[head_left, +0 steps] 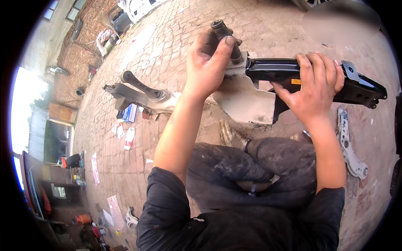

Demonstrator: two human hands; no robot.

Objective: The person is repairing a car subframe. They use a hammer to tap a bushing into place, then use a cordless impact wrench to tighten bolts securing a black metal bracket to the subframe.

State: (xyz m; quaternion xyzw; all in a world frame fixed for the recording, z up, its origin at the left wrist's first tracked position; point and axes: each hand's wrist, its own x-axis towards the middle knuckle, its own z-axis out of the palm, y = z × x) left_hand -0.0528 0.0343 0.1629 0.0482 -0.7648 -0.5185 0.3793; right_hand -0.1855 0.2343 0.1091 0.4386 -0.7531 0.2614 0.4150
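Observation:
My left hand [210, 62] is closed round a dark, tube-like metal piece [228, 37], a hollow socket-like opening at its upper end. The piece stands tilted over the joint where a dirty pale metal subframe [243, 100] meets a glossy black metal arm [274, 66]. Draped over that black arm, my right hand [312, 83] grips it with fingers across the top and thumb at the near edge, beside a small yellow sticker [295, 81]. The subframe reaches left, where a dark link arm [141, 85] with a round bushing end is attached.
On the brick paving [167, 37], a silvery perforated control arm [349, 150] lies to the right. A blue and white box [129, 113] and paper scraps lie at left. Another metal arm [131, 217] lies at lower left. A car wheel [310, 3] shows at the top.

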